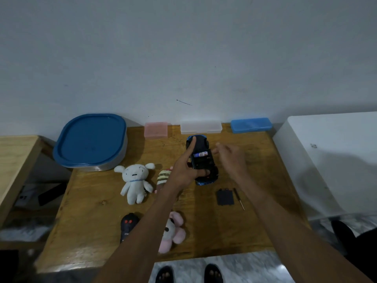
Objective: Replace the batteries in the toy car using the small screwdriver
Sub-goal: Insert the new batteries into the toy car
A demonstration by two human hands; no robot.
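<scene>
The left hand [184, 170] clamps the upturned toy car [202, 160], steadying its open battery bay; beside the car, the right hand [232, 158] hovers, grip apart.

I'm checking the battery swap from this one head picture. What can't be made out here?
- Head view: battery label and polarity, too small.
- Toy car compartment's lower slots, dark; left hand covers its edge.
- Right hand fingertips, motion-blurred; any grip unclear.
- Striped plush, partly behind the left arm.
- Screwdriver tip, too small.
</scene>
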